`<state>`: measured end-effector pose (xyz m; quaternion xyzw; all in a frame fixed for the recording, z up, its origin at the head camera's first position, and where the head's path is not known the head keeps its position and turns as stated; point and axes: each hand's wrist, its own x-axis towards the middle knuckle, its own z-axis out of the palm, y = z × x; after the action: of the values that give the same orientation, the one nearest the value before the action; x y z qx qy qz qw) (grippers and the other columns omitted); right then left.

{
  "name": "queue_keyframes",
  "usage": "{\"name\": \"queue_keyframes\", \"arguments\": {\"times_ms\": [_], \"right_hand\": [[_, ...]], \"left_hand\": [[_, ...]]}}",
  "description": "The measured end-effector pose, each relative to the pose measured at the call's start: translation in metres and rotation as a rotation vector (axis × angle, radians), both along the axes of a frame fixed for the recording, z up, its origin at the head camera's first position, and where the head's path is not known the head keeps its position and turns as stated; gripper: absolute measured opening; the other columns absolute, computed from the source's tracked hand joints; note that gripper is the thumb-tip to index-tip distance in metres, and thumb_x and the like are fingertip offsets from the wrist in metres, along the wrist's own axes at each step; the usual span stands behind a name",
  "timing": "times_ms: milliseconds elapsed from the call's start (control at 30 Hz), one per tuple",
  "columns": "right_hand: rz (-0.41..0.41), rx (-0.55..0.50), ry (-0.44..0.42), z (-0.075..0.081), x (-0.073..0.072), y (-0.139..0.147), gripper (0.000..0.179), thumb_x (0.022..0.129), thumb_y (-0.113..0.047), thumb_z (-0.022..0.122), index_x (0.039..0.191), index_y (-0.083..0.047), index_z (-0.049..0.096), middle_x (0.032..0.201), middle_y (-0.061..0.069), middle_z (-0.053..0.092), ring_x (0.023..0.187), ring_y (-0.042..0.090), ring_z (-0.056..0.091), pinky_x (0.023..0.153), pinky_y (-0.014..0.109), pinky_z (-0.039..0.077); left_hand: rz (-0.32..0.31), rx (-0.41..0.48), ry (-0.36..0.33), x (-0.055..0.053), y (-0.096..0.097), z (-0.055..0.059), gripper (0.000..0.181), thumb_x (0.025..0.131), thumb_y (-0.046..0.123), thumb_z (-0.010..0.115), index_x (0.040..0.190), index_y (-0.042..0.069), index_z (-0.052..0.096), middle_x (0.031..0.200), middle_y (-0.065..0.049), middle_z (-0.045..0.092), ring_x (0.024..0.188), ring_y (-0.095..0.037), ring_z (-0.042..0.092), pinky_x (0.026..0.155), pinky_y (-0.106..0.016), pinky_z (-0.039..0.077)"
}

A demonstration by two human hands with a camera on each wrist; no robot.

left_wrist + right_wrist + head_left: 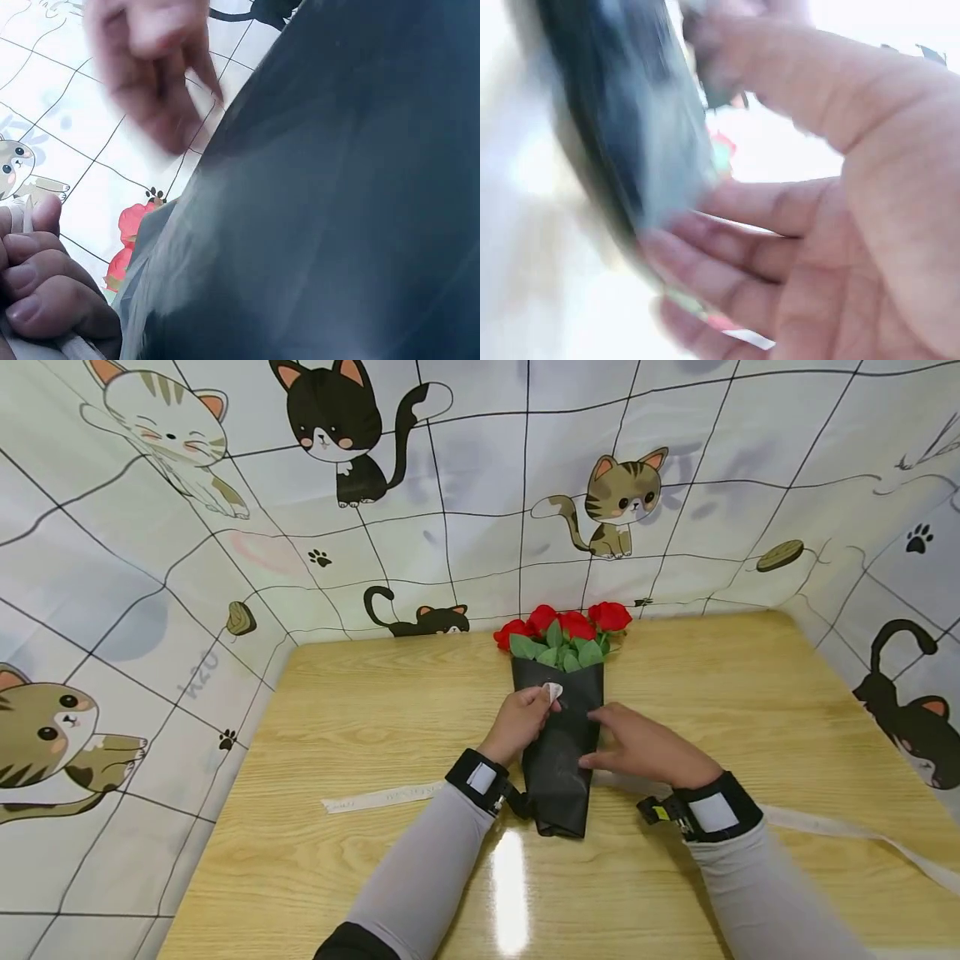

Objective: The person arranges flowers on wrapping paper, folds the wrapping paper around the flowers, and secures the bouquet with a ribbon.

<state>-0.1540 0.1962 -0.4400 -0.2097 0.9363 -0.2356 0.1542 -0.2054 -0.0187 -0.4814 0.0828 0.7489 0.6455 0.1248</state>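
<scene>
A bouquet of red roses [572, 625] in a black wrap [558, 760] lies on the wooden table [360, 710], blooms pointing away from me. My left hand [542, 700] pinches the end of a white ribbon [553, 692] over the upper part of the wrap. In the left wrist view its curled fingers [45, 292] hold the ribbon [75, 346] beside the black wrap [337, 195]. My right hand [603, 739] rests on the wrap's right side with fairly straight fingers. The right wrist view is blurred and shows the fingers [750, 225] against the black wrap [622, 127].
The white ribbon runs under the bouquet, one length [378, 797] out to the left and one [862, 833] trailing off to the right edge. A cat-print cloth [450, 485] walls the table at the back and both sides.
</scene>
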Motion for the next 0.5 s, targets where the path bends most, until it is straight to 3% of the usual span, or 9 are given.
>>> {"name": "queue_keyframes", "arguments": {"times_ms": [33, 100, 200, 367, 500], "right_hand": [[-0.021, 0.011, -0.017, 0.003, 0.001, 0.005, 0.061, 0.087, -0.039, 0.083, 0.124, 0.006, 0.067, 0.118, 0.021, 0.067, 0.106, 0.034, 0.066, 0.090, 0.049, 0.056], [-0.037, 0.062, -0.058, 0.007, 0.004, 0.014, 0.038, 0.083, -0.034, 0.086, 0.099, -0.003, 0.072, 0.090, 0.007, 0.064, 0.079, 0.021, 0.061, 0.069, 0.038, 0.052], [-0.015, 0.120, -0.119, 0.004, 0.008, 0.018, 0.026, 0.082, -0.026, 0.086, 0.078, -0.012, 0.065, 0.072, -0.003, 0.053, 0.064, 0.013, 0.047, 0.059, 0.030, 0.038], [0.025, 0.123, -0.016, -0.004, 0.005, 0.018, 0.019, 0.092, -0.015, 0.073, 0.077, -0.014, 0.062, 0.070, -0.004, 0.053, 0.064, 0.012, 0.048, 0.060, 0.029, 0.039], [-0.054, 0.014, -0.020, -0.009, -0.006, 0.030, 0.014, 0.101, -0.014, 0.061, 0.087, -0.012, 0.061, 0.073, -0.003, 0.057, 0.065, 0.013, 0.050, 0.062, 0.029, 0.041]], "left_hand": [[0.003, 0.000, 0.001, 0.000, 0.000, 0.000, 0.044, 0.110, 0.039, 0.049, 0.096, 0.004, 0.072, 0.065, 0.003, 0.046, 0.052, -0.011, 0.038, 0.048, -0.024, 0.032], [0.010, -0.001, 0.005, 0.000, 0.000, 0.001, 0.045, 0.110, 0.039, 0.049, 0.097, 0.003, 0.073, 0.066, 0.003, 0.046, 0.053, -0.011, 0.039, 0.049, -0.023, 0.033], [0.019, 0.016, 0.005, -0.001, -0.001, 0.003, 0.045, 0.110, 0.038, 0.049, 0.098, 0.002, 0.072, 0.066, 0.003, 0.046, 0.054, -0.011, 0.039, 0.049, -0.023, 0.033], [0.023, 0.028, 0.026, -0.001, -0.001, 0.005, 0.044, 0.110, 0.038, 0.048, 0.099, 0.004, 0.073, 0.066, 0.004, 0.046, 0.056, -0.010, 0.040, 0.051, -0.023, 0.033], [0.013, -0.018, 0.055, -0.001, 0.001, 0.002, 0.043, 0.111, 0.038, 0.048, 0.101, 0.006, 0.075, 0.065, 0.004, 0.046, 0.059, -0.012, 0.041, 0.055, -0.024, 0.034]]}}
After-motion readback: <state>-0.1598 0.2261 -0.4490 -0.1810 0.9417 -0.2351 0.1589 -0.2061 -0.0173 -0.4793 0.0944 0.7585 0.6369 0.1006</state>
